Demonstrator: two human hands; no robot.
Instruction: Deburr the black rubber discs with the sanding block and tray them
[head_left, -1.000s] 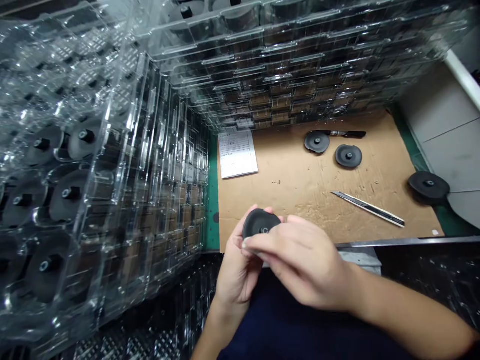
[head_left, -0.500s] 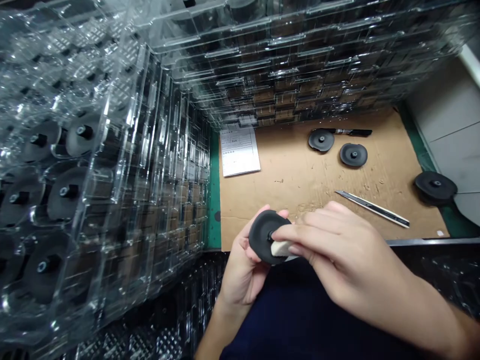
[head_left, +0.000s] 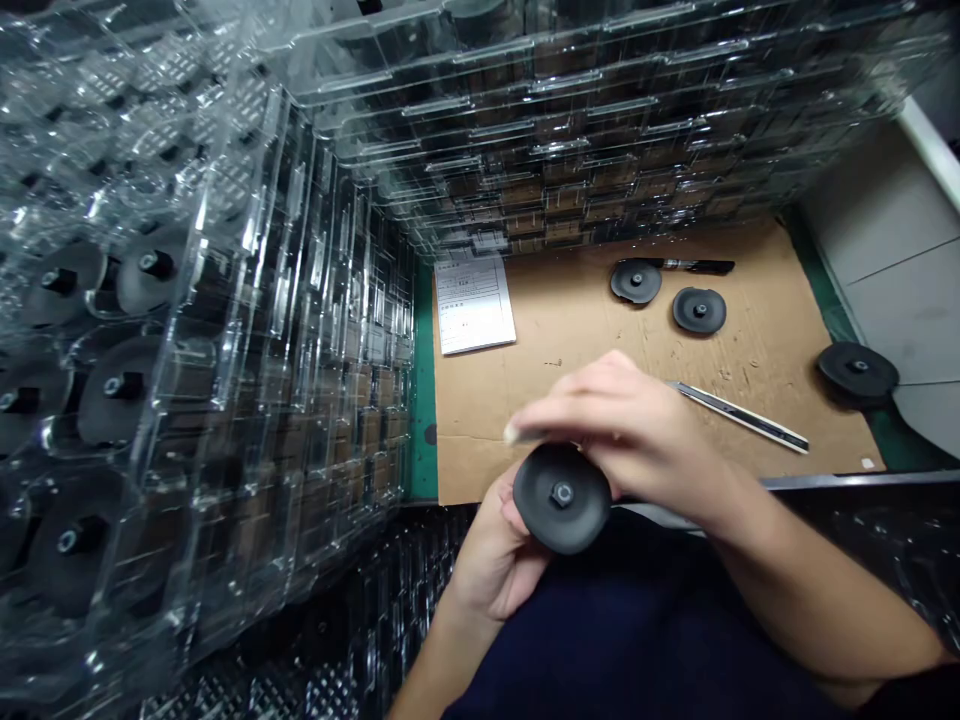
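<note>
My left hand (head_left: 491, 550) is closed around the edge of a black, rounded disc (head_left: 551, 520) with a short hollow stem at its centre. The disc's stem side faces up toward me. Just above and to the right of it is my right hand (head_left: 637, 430), slightly blurred, its fingers reaching over the disc's far edge. A small off-white block (head_left: 512, 435) sticks out at those fingertips; most of it is hidden. Whether the right hand touches the disc's rim, I cannot tell.
On the cardboard sheet (head_left: 480, 400) lie two similar discs (head_left: 700, 311), a black marker (head_left: 697, 266), a box cutter (head_left: 742, 415) and printed paper (head_left: 474, 305). Another disc (head_left: 857, 372) sits at the right edge. Stacked clear plastic trays (head_left: 360, 300) wall the left and back, some holding discs.
My right hand has moved off the disc's face, up and left with the white block. The disc has shifted slightly right and down, and its face is uncovered.
</note>
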